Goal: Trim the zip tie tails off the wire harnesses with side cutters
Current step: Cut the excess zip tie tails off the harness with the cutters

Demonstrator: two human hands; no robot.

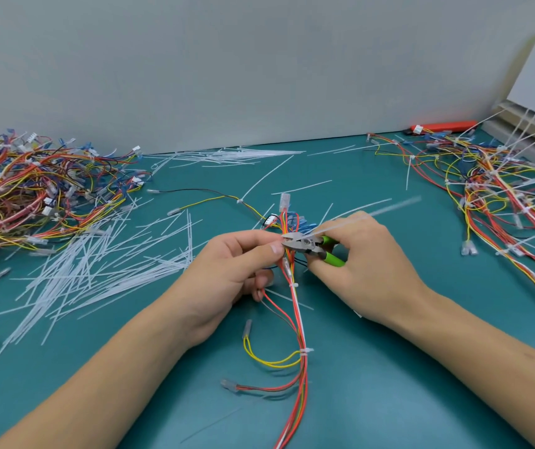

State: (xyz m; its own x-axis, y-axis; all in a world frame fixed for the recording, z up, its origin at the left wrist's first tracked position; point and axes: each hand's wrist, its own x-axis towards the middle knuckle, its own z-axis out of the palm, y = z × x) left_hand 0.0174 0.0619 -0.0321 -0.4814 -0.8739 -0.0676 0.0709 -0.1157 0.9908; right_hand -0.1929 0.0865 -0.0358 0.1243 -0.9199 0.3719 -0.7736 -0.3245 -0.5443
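Observation:
My left hand pinches a wire harness of red, yellow and white wires that runs from the table's middle toward me. My right hand grips green-handled side cutters. Their steel jaws sit at the harness right beside my left fingertips. A long white zip tie tail sticks out from the jaws over my right hand toward the upper right, blurred at its end. Further ties on the harness nearer me have short stubs.
A pile of harnesses lies at the left. Another pile with long tie tails fills the right. Cut white tails litter the teal table left of my hands and along the back. A red tool lies at back right.

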